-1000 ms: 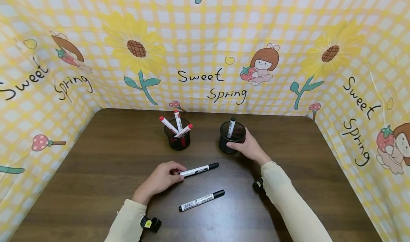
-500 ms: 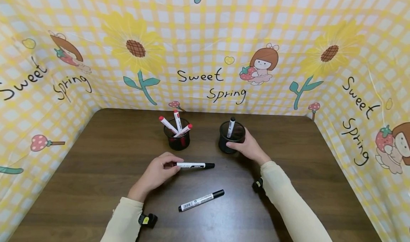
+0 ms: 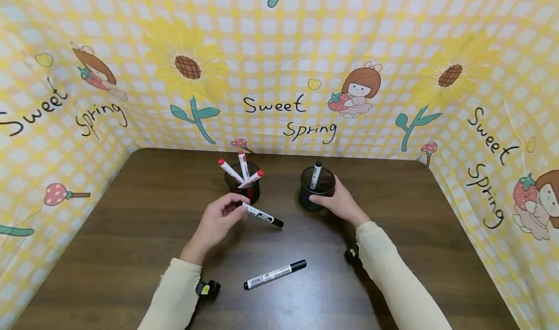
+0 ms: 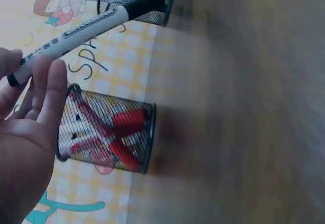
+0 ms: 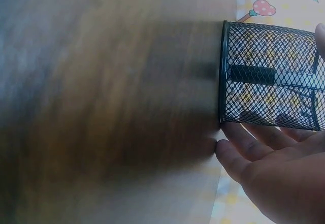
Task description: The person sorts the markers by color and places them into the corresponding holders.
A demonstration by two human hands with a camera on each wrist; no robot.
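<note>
My left hand pinches a white marker with a black cap by its rear end, and holds it off the table. The capped end points right and slightly down in the head view. In the left wrist view, thumb and fingers meet on the marker's tail. My right hand grips the side of a black mesh pen cup, with the thumb at its front. One black-capped marker leans inside that cup. Through the mesh in the right wrist view, the marker's lower end shows black.
Just beyond my left hand stands another mesh cup with three red-capped markers. A second loose black-capped marker lies near the front of the wooden table. Checked yellow cloth walls the back and sides.
My left hand has lifted the marker off the table and moved away from me, toward the red-marker cup. The marker's capped end has swung toward me. The right hand stays on its cup.
</note>
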